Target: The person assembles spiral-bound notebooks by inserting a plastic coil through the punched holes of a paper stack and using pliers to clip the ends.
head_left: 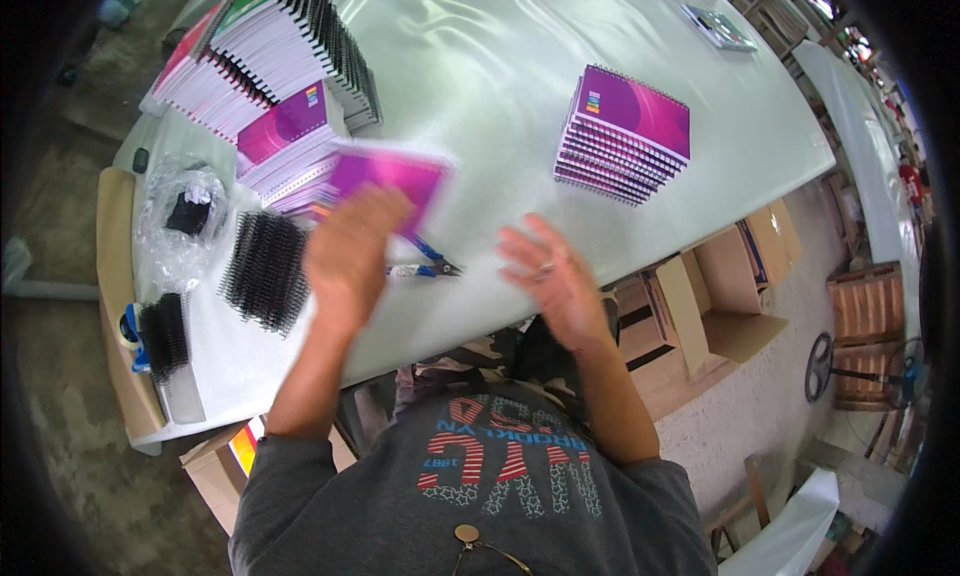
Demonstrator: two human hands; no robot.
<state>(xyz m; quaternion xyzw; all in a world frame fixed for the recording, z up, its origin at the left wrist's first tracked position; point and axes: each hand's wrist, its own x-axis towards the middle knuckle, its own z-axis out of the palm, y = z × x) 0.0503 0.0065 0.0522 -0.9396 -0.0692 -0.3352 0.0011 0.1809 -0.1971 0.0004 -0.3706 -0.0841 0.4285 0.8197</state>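
My left hand (352, 244) is closed on a purple-covered notebook (412, 180), smeared by motion, just right of a stack of purple-covered books (285, 131) with punched page edges. Whether the held notebook has a coil cannot be made out. My right hand (552, 278) is raised over the table's near edge, fingers apart and holding nothing, with a ring on one finger. Between my hands lie blue-handled pliers (425, 268). Black binding coils (265, 271) are bunched beside my left wrist. Farther right stands a neat pile of coil-bound purple notebooks (630, 126).
Tall stacks of coil-bound books (290, 41) fill the table's far left. More black coils (163, 334), a clear plastic bag (180, 221) and a tape dispenser (132, 338) lie at the left edge. Open cardboard boxes (715, 286) stand below the table's right side.
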